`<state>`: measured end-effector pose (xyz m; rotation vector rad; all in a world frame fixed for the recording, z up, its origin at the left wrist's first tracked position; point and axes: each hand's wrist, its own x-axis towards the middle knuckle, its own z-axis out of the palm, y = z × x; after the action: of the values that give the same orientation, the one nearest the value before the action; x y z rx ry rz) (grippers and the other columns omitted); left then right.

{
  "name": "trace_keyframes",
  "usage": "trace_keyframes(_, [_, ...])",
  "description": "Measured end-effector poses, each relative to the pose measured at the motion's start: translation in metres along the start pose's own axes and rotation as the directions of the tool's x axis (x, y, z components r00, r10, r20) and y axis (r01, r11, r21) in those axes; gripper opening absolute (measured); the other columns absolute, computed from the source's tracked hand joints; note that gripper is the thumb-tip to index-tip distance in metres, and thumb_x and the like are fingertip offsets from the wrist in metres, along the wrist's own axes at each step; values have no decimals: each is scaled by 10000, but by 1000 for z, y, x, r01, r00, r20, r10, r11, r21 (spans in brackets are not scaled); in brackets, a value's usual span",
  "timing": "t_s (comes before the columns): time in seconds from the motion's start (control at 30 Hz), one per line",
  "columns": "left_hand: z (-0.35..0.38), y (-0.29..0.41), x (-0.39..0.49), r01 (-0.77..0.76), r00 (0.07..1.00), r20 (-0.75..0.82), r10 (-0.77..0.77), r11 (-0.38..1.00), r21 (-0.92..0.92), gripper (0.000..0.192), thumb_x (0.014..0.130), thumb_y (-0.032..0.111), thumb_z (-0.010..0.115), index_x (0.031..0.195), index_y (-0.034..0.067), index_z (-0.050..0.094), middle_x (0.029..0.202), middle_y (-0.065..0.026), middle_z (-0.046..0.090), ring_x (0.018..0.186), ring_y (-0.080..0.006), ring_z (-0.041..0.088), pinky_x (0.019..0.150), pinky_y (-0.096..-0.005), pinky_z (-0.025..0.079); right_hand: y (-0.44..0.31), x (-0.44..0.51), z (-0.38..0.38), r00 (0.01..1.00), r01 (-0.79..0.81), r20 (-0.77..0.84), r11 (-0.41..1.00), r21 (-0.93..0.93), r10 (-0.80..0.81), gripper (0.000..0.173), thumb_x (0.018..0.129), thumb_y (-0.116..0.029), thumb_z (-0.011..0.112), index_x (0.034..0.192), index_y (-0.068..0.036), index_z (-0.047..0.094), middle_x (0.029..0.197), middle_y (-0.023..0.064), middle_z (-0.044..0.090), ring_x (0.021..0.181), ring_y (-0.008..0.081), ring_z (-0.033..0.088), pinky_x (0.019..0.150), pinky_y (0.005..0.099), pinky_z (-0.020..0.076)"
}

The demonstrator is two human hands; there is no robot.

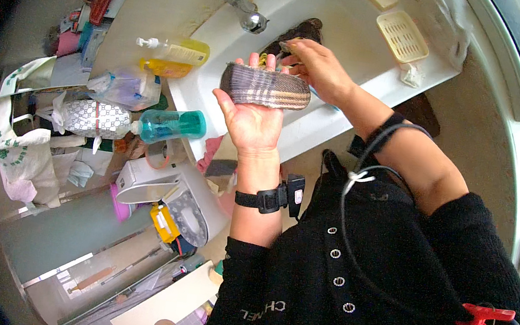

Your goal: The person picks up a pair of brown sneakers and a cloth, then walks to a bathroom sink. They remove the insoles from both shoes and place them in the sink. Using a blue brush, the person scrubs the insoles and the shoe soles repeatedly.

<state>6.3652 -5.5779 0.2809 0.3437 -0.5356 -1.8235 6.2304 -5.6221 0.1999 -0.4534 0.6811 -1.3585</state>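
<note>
A plaid fabric pad shaped like a shoe insole lies across the upturned palm of my left hand. My left fingertips show past its far edge and the thumb is on its left. My right hand is bent just beyond the pad's right end; a small greyish bit shows at its fingertips, and whether it grips anything is hidden. Both hands are over a white basin. Inside the basin, a dark item lies behind my hands, partly covered. A thin blue item shows below my right wrist.
A chrome faucet rises from the basin's far rim. Bottles of yellow liquid and a teal bottle stand to the left. A slotted soap dish sits on the right rim. A cable hangs along my right arm.
</note>
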Motion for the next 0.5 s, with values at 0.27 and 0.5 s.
trace_keyframes(0.27, [-15, 8, 11, -63, 983, -166, 80, 992, 108, 484, 946, 340, 486, 1357, 99, 397, 1365, -156, 435, 1307, -323, 371, 1104, -485, 279, -27, -58, 37, 683, 719, 184, 604, -344, -707, 348, 972, -183, 474, 1274, -9, 463, 1157, 130, 586, 1098, 182, 559, 937, 297, 457])
trace_keyframes(0.5, [-14, 19, -11, 44, 997, -66, -42, 998, 37, 511, 969, 459, 305, 1435, 247, 302, 1479, -134, 292, 1369, -348, 248, 1125, -531, 144, 9, -55, 72, 728, 497, 550, -238, -834, -409, 352, 907, -305, 517, 1238, -189, 511, 1411, 42, 419, 1360, 258, 306, 1082, 590, 180])
